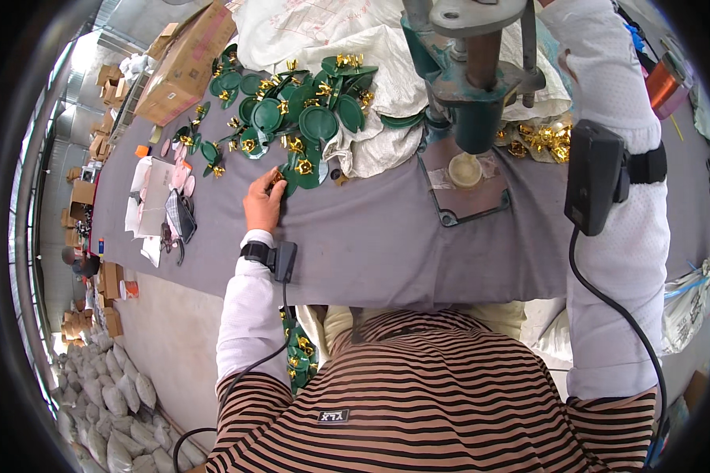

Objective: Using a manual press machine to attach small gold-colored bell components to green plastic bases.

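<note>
My left hand (263,202) rests on the grey table cover (371,236), its fingertips closed on a green leaf-shaped piece with a gold fitting (280,180) at the near edge of a pile of such green pieces (292,110). My right forearm in a white sleeve (619,197) reaches up past the green hand press (469,87); the right hand itself is out of the picture at the top. A small cream disc (465,169) lies on the press base plate (465,201). Loose gold fittings (544,140) are heaped to the right of the press.
White sacks (323,31) lie behind the pile. A cardboard box (183,67) stands at the far left of the table, with papers, a phone and scissors (166,209) nearer. More green pieces fill a bag (300,359) by my lap. Filled sacks (102,402) cover the floor at left.
</note>
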Demonstrator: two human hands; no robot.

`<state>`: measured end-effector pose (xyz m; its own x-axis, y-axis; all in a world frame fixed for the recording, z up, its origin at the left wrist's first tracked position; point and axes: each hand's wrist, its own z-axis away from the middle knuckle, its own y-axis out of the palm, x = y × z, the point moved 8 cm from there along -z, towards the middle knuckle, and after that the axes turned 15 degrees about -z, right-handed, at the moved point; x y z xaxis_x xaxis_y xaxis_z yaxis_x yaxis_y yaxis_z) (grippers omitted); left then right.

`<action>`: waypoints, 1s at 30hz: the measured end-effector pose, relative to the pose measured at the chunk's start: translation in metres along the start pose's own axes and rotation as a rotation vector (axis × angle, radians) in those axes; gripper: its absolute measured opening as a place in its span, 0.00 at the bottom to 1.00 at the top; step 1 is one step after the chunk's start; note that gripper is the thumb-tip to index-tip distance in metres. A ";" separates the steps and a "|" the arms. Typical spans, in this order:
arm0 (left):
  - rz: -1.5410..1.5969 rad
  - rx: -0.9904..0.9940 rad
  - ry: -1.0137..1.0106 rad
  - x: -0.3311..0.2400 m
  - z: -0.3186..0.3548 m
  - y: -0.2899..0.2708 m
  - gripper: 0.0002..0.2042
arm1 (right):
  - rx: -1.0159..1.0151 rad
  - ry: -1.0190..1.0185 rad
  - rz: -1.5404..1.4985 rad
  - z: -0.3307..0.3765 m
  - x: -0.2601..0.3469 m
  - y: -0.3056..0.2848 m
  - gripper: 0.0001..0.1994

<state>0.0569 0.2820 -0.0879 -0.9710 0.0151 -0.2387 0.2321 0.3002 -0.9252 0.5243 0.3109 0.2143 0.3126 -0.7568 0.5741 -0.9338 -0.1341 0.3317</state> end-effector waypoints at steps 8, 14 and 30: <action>0.726 0.080 -0.009 -0.114 0.031 -0.036 0.14 | 0.003 0.056 -0.129 -0.004 -0.006 -0.009 0.06; 0.495 0.068 0.416 -0.254 0.068 0.010 0.24 | 0.026 0.070 -0.162 -0.005 -0.008 0.005 0.05; 0.493 0.268 0.280 -0.314 0.051 0.026 0.40 | -0.002 0.108 -0.167 -0.005 -0.001 0.004 0.08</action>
<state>0.3704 0.2367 -0.0522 -0.7160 0.3510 -0.6034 0.6277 -0.0544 -0.7765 0.5215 0.3143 0.2189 0.4801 -0.6511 0.5878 -0.8671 -0.2510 0.4302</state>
